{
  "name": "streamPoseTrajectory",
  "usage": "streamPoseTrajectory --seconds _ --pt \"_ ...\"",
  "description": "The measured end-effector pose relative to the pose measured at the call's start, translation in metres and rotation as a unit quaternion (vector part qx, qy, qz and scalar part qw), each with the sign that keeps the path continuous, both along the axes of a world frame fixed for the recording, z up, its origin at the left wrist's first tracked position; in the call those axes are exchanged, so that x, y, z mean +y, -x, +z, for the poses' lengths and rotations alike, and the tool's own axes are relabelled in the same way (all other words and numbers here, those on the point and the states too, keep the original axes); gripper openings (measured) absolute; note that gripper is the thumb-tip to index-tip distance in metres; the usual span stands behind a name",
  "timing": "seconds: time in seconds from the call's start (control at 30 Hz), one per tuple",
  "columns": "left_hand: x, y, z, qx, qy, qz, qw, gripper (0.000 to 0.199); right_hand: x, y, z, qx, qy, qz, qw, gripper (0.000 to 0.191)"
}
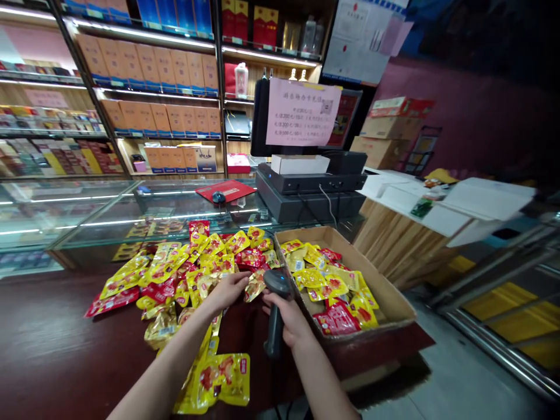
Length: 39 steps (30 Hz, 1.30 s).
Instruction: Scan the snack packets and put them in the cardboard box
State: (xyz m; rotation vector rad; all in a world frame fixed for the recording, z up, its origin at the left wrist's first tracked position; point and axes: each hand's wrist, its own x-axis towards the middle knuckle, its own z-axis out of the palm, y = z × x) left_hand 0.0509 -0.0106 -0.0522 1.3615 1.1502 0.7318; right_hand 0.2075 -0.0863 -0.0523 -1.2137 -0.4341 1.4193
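Observation:
My right hand (286,312) is wrapped round the handle of a dark handheld barcode scanner (275,283), its head pointing away from me. To its left, my left hand (230,289) pinches a small gold snack packet (255,286) by its edge, close to the scanner's head. A heap of yellow, red and gold snack packets (205,262) spreads over the table beyond and left of my left hand. Nearer to me lies a larger yellow packet (225,379). Right of the scanner stands an open cardboard box (389,297) with more packets in it.
The dark red table (56,338) meets a glass counter (109,216) at the back. On the counter are a mouse (218,197) on a red mat and a monitor (260,116) with a pink notice. At right stands a wood-grain stand (380,233) bearing white boxes.

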Motion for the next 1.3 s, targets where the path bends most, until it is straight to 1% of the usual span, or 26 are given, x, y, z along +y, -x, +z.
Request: streamPoseTrajectory --seconds 0.07,0.13,0.23,0.3,0.37,0.4,0.53,0.6,0.67,0.73,0.83,0.9,1.0,1.07,1.3 --pt "-0.004 0.000 -0.002 0.009 -0.014 -0.017 1.000 0.034 -0.001 0.004 0.002 0.008 -0.014 0.015 1.000 0.035" --pt "-0.009 -0.001 -0.001 0.000 -0.014 -0.044 0.999 0.033 -0.003 0.009 0.006 0.011 -0.038 0.025 0.999 0.032" --pt "-0.016 -0.002 0.003 -0.038 0.019 -0.074 0.996 0.035 -0.009 0.015 0.014 -0.002 -0.061 0.040 0.997 0.023" --pt "-0.017 -0.001 0.006 -0.069 0.049 -0.065 0.994 0.037 -0.013 0.017 0.020 -0.021 -0.076 0.053 0.995 0.022" --pt "-0.015 0.001 0.010 -0.095 0.074 -0.051 0.991 0.039 -0.016 0.017 0.026 -0.040 -0.095 0.061 0.993 0.024" --pt "-0.014 0.002 0.011 -0.107 0.084 -0.056 0.989 0.040 -0.017 0.016 0.029 -0.049 -0.104 0.061 0.991 0.025" --pt "-0.007 0.010 0.016 -0.142 0.110 -0.103 0.978 0.043 -0.019 0.011 0.040 -0.050 -0.139 0.071 0.986 0.034" --pt "-0.004 0.012 0.015 -0.155 0.118 -0.109 0.975 0.045 -0.020 0.010 0.044 -0.038 -0.148 0.080 0.985 0.037" --pt "-0.001 0.013 0.015 -0.163 0.117 -0.089 0.976 0.045 -0.022 0.010 0.047 -0.033 -0.149 0.079 0.985 0.038" --pt "0.001 0.012 0.015 -0.167 0.105 -0.051 0.979 0.045 -0.024 0.012 0.049 -0.033 -0.147 0.087 0.985 0.037" --pt "0.006 0.008 0.019 -0.173 0.083 0.002 0.982 0.046 -0.026 0.018 0.053 -0.044 -0.138 0.130 0.981 0.030" --pt "0.010 0.007 0.023 -0.177 0.077 0.021 0.981 0.046 -0.026 0.023 0.055 -0.065 -0.134 0.156 0.976 0.026" --pt "0.016 0.006 0.027 -0.179 0.085 0.040 0.979 0.049 -0.022 0.032 0.057 -0.097 -0.136 0.168 0.971 0.022" --pt "0.018 0.008 0.027 -0.178 0.092 0.052 0.978 0.050 -0.020 0.037 0.058 -0.105 -0.134 0.169 0.971 0.019" --pt "0.020 0.016 0.022 -0.195 0.099 0.039 0.975 0.047 -0.019 0.044 0.059 -0.116 -0.132 0.173 0.969 0.019"
